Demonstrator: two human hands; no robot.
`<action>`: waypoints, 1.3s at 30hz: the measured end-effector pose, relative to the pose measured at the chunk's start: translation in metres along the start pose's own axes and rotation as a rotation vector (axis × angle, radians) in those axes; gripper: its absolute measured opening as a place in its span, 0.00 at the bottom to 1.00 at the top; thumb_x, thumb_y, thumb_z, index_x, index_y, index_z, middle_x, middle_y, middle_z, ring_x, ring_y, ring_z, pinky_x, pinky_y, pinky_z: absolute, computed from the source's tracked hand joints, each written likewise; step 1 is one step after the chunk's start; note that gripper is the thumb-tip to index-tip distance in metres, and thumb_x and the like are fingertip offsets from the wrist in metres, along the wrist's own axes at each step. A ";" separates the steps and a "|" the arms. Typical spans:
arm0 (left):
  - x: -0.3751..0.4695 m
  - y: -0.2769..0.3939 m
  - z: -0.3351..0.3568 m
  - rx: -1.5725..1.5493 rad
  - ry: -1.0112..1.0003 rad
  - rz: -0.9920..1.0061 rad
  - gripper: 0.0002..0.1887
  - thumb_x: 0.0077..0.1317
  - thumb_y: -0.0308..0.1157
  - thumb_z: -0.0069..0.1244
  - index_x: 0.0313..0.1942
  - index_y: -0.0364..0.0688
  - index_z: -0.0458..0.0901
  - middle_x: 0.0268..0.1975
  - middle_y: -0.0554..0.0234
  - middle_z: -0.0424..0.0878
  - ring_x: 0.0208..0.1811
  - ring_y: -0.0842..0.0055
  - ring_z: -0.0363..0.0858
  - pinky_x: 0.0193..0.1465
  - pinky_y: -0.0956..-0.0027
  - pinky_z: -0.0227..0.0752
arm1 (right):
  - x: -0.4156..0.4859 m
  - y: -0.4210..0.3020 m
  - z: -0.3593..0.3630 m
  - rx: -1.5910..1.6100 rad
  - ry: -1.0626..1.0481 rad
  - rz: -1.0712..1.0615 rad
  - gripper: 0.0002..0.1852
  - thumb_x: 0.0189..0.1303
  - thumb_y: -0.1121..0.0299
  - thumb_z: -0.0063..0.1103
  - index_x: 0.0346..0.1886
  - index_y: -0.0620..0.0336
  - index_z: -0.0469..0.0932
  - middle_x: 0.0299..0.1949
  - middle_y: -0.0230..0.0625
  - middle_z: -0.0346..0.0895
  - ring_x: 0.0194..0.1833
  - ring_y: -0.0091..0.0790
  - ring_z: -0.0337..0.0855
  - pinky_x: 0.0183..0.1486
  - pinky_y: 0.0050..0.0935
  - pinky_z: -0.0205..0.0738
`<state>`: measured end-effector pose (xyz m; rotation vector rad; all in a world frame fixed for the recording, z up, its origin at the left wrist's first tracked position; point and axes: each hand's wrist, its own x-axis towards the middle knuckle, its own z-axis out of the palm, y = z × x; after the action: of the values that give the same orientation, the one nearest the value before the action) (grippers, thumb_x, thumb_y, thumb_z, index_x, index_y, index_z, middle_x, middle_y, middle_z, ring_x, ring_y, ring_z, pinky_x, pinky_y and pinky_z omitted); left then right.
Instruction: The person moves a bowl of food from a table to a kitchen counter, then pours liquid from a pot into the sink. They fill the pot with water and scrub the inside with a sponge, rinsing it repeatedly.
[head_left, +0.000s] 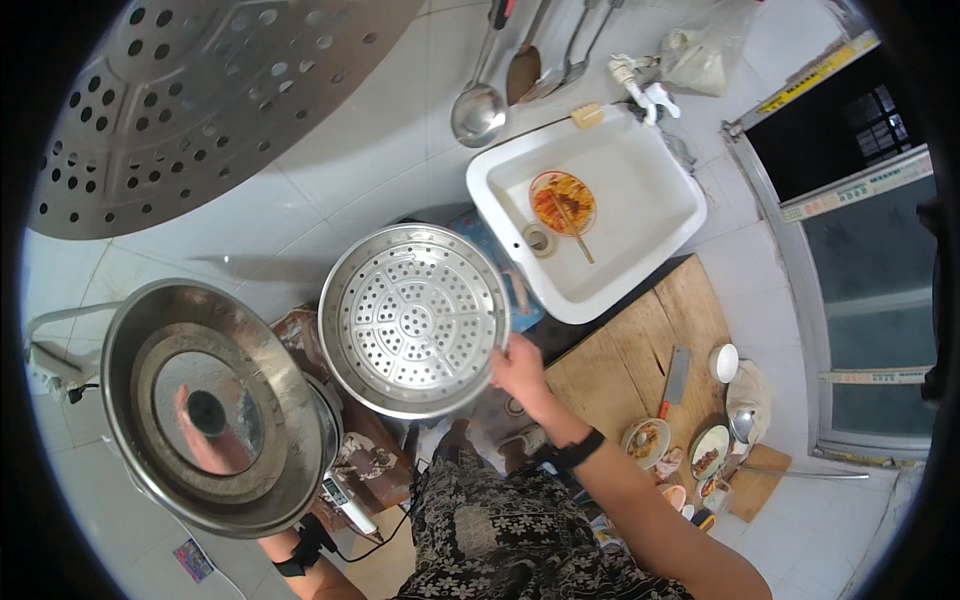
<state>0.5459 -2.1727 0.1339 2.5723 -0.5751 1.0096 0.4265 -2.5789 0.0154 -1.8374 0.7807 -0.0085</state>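
My left hand (217, 446) shows through the glass window of a steel pot lid (277, 480), on its far side around the dark round knob (206, 412). The lid is tilted, its inner face towards me. Part of a steel pot (328, 420) shows behind the lid's right edge. My right hand (519, 369) grips the lower right rim of a round steel steamer tier (416, 322) with a perforated bottom, which looks bare. The tier is held left of the white sink (585, 296). My right fingertips are partly hidden at the rim.
A bowl of food (562, 202) with chopsticks sits in the sink. Right of me, a wooden board (630, 337) bears a cleaver (676, 375) and dishes. Ladles (478, 112) hang on the wall. A large perforated steel sheet (187, 97) fills the upper left. Black cable (375, 551) runs near my left wrist.
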 end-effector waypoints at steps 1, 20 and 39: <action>-0.002 -0.004 -0.007 0.018 0.008 -0.002 0.23 0.73 0.18 0.46 0.68 0.35 0.65 0.59 0.35 0.78 0.56 0.49 0.81 0.61 0.54 0.76 | -0.004 -0.002 -0.017 -0.006 -0.018 -0.016 0.10 0.65 0.71 0.56 0.43 0.70 0.79 0.23 0.49 0.82 0.20 0.42 0.86 0.24 0.36 0.79; -0.013 0.062 0.103 -0.904 -0.300 -0.802 0.17 0.80 0.34 0.44 0.63 0.36 0.75 0.60 0.62 0.77 0.61 0.77 0.73 0.67 0.72 0.63 | 0.006 0.068 -0.324 0.235 0.549 0.228 0.11 0.69 0.68 0.58 0.35 0.68 0.78 0.25 0.36 0.80 0.24 0.27 0.82 0.27 0.24 0.75; -0.042 0.074 0.144 -1.156 -0.306 -1.011 0.21 0.81 0.38 0.45 0.67 0.39 0.69 0.65 0.60 0.72 0.64 0.74 0.71 0.70 0.67 0.65 | 0.039 0.077 -0.351 0.571 0.668 0.171 0.11 0.68 0.71 0.57 0.35 0.72 0.80 0.27 0.41 0.82 0.25 0.30 0.81 0.28 0.25 0.76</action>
<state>0.5652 -2.2885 0.0141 1.5406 0.1362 -0.1130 0.2912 -2.9075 0.0820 -1.2058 1.2409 -0.6943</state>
